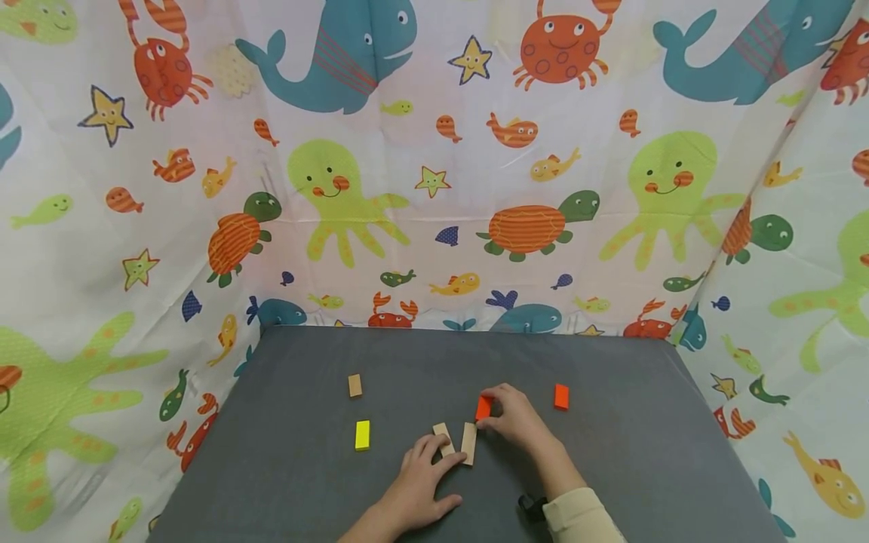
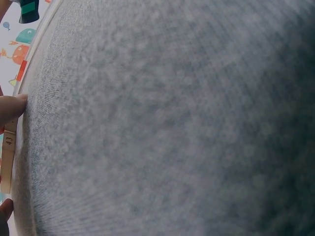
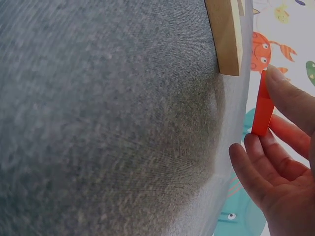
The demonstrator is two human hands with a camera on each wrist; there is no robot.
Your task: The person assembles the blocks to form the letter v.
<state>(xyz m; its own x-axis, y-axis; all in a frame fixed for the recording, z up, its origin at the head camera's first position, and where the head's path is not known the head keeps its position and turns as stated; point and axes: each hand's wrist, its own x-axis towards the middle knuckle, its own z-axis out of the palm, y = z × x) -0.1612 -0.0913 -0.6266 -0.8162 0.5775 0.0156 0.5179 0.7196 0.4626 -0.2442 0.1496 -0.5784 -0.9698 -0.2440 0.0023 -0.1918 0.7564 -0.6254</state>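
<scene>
Above the grey table, my right hand (image 1: 519, 418) pinches a red-orange wooden block (image 1: 483, 408) between thumb and fingertips. The right wrist view shows the same block (image 3: 263, 110) between the thumb and the other fingers. My left hand (image 1: 421, 486) has its fingers spread, fingertips touching two plain wooden blocks, its thumb apart from them. One plain block (image 1: 443, 437) tilts leftward, partly covered by the fingers; the other plain block (image 1: 468, 443) lies just right of it, near the held block. In the left wrist view, a plain block (image 2: 7, 157) bears a number.
A yellow block (image 1: 363, 435) and a small plain block (image 1: 355, 385) lie to the left on the grey table (image 1: 285, 467). Another red-orange block (image 1: 561, 397) lies on the right. A sea-animal curtain (image 1: 434, 249) borders the table's back and sides.
</scene>
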